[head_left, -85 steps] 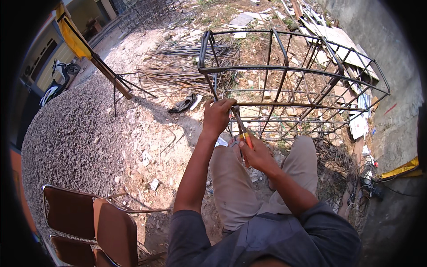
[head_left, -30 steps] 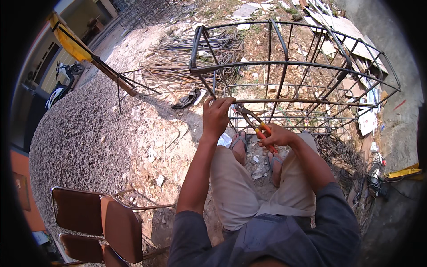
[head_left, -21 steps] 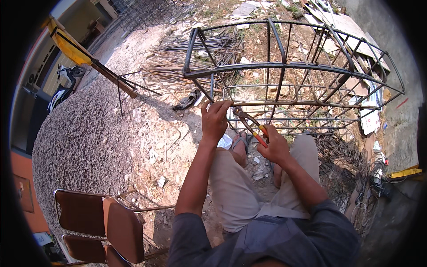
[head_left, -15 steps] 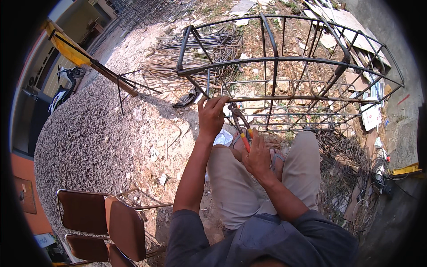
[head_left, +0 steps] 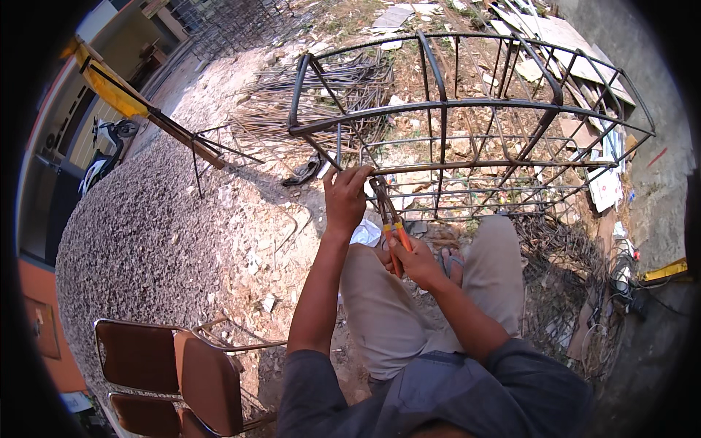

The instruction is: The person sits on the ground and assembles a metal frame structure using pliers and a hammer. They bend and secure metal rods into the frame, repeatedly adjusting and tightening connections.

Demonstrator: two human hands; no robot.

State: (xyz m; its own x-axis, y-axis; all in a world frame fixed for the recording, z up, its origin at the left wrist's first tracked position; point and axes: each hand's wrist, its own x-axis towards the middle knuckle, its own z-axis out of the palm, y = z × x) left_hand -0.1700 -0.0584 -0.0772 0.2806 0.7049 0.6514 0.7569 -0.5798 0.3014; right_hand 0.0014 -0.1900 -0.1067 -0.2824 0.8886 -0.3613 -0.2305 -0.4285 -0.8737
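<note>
A dark rebar cage [head_left: 443,105] made of long bars and bent hoops lies in front of me. My left hand [head_left: 345,201] is closed around its near left corner, where a lengthwise bar meets the end hoop. In my right hand [head_left: 422,261] is a pair of pincers [head_left: 388,232] with orange and yellow handles, held between my knees. The metal jaws reach up to the bar just right of my left fingers. Whether the jaws bite on a wire there is too small to tell.
A brown chair [head_left: 208,379] stands at the lower left beside a gravel heap [head_left: 139,241]. Loose rods [head_left: 285,109] lie in a pile beyond the cage. Tangled wire [head_left: 551,255] covers ground at the right, near a concrete wall [head_left: 661,197]. A yellow-wrapped bar [head_left: 109,84] slants at far left.
The pincers' handles have come closer together, and the tool has turned more upright. My right hand has moved slightly left. My left hand keeps its place on the cage corner.
</note>
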